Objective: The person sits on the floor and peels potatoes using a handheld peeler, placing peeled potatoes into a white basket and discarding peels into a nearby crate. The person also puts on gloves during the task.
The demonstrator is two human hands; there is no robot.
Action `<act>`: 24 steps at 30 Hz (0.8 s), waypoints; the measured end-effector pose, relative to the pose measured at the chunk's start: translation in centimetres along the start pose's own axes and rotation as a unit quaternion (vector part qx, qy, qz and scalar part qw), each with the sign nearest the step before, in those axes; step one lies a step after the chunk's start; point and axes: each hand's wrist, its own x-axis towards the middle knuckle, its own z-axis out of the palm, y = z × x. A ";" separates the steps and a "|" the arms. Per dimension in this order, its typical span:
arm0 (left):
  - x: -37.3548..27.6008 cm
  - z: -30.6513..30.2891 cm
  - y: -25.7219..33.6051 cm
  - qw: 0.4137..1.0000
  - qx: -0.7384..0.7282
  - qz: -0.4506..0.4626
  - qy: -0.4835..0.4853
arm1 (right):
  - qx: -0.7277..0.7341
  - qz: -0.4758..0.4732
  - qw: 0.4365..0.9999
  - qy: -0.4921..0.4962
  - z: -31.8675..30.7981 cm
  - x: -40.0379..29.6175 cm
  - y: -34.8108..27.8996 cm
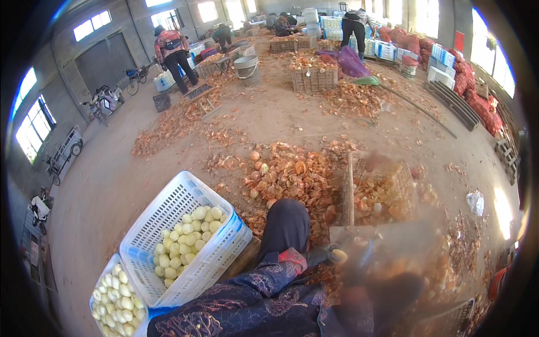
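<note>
My left hand [324, 255], in a dark glove, is closed around an onion [338, 256] just right of my knee. A blurred patch covers the area where my right arm reaches in; my right hand cannot be made out clearly there, though a thin blue-handled thing [367, 253] shows near the held onion. Beside my left hand lies a flat grey board [383, 240], partly blurred. Left of my knee stands a white and blue plastic crate [145, 236] with peeled onions [184, 244] in it. Another crate [145, 314] of peeled onions adjoins it at the lower left.
Onion skins [294, 177] and some onions are heaped before my knee. A mesh crate [350, 189] with skins stands to the right. Farther off are a bucket [246, 69], a skin-filled crate [315, 80], a long-handled shovel [417, 105], stacked red net sacks [463, 80] and several people.
</note>
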 end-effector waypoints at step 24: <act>-2.0 3.3 3.7 0.905 0.350 0.237 0.049 | -0.004 0.033 0.993 -0.114 0.6 -1.3 -1.5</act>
